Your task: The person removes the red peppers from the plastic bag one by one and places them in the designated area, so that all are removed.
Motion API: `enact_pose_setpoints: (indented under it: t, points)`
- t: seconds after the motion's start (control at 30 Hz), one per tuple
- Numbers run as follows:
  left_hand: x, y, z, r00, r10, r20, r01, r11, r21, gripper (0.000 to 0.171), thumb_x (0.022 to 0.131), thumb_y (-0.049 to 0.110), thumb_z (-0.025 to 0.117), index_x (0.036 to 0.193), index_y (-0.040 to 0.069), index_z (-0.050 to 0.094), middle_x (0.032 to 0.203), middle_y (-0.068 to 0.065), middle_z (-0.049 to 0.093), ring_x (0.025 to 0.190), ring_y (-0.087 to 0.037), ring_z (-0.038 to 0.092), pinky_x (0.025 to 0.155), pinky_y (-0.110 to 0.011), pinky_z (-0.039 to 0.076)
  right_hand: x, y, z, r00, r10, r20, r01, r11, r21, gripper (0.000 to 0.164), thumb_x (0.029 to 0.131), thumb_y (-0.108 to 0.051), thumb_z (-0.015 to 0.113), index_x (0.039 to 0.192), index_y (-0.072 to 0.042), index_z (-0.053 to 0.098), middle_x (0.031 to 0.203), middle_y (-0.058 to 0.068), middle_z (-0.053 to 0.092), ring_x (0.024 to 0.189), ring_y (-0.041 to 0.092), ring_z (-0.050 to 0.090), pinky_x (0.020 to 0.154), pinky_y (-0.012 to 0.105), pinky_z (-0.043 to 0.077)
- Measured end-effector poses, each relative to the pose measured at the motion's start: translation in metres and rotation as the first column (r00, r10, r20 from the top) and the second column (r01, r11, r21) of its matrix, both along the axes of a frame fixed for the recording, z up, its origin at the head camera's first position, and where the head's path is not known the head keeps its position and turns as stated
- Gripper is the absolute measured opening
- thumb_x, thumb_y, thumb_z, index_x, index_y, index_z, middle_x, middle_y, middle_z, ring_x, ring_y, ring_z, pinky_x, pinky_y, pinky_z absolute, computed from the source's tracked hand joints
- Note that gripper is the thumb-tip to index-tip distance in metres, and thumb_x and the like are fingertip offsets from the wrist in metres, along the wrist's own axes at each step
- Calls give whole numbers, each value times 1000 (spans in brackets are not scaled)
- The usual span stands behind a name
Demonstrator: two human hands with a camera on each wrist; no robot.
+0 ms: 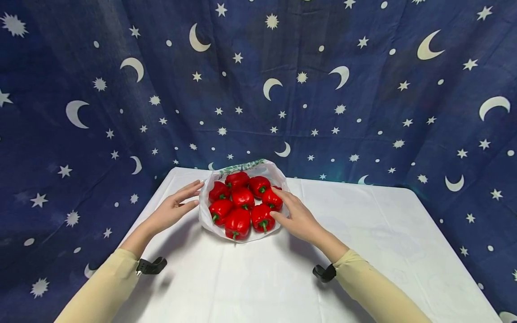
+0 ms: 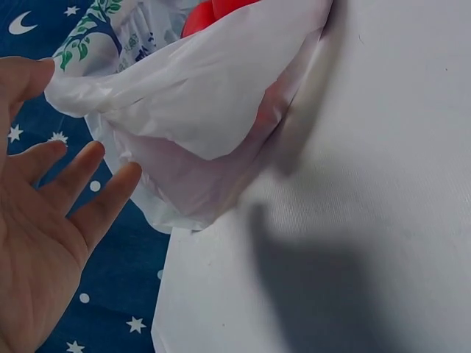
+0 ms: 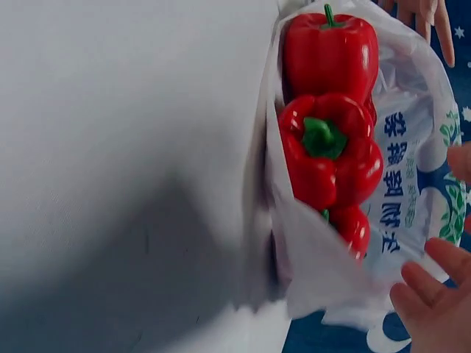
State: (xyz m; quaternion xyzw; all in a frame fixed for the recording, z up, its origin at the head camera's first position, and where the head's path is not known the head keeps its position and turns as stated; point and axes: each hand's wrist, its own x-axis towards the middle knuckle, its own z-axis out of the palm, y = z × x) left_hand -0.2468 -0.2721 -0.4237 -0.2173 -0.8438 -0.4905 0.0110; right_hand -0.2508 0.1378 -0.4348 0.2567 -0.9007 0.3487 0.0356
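From my seat I have a white plastic bag (image 1: pixel 248 239) as the landmark, sitting mouth open on a white tablecloth (image 1: pixel 383 233). Inside the bag I count eight glossy red bell peppers (image 1: pixel 237 223) packed together, green stems showing on most of them, several pointing towards the bag's near rim. The left hand (image 1: pixel 171 211) is at the bag's left side, fingers spread and extended, thumb apart, gripping nothing; its fingertips are right by the rim, and I cannot tell whether they touch the plastic. The right hand (image 1: pixel 296 218) is at the bag's right side, just as loosely open and with nothing in its grasp; in my head view its index finger and thumb overlap the rightmost peppers, though I cannot tell if there is contact. My right wrist feed gives me blue lettering (image 3: pixel 394 180) and green leaf print (image 3: pixel 452 202) on the bag's wall, beside the peppers. Nearer to me than the bag, each forearm wears a pale yellow sleeve (image 1: pixel 102 287) and a black wrist strap (image 1: pixel 151 266). Behind the bag hangs a navy curtain (image 1: pixel 250 63) patterned with white moons and stars.
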Motion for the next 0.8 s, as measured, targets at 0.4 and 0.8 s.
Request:
enact_pose_setpoints:
  t: [0.4, 0.8]
  points:
    - [-11, 11, 0, 999, -41, 23, 40, 999, 25, 55, 103, 17, 64, 155, 21, 49, 164, -6, 34, 148, -34, 34, 111, -58, 35, 3, -22, -3, 996, 1, 91, 5, 998, -67, 70, 96, -34, 69, 158, -18, 41, 158, 3, 42, 143, 26, 42, 112, 54, 37]
    - [-11, 22, 2, 998, -1, -59, 0, 1000, -22, 53, 101, -4, 59, 152, 5, 50, 160, -15, 36, 147, -34, 32, 110, -47, 40, 10, -31, -9, 961, -89, 262, 112, 991, -72, 67, 95, -26, 69, 155, -10, 43, 153, 12, 46, 129, 34, 55, 104, 52, 46]
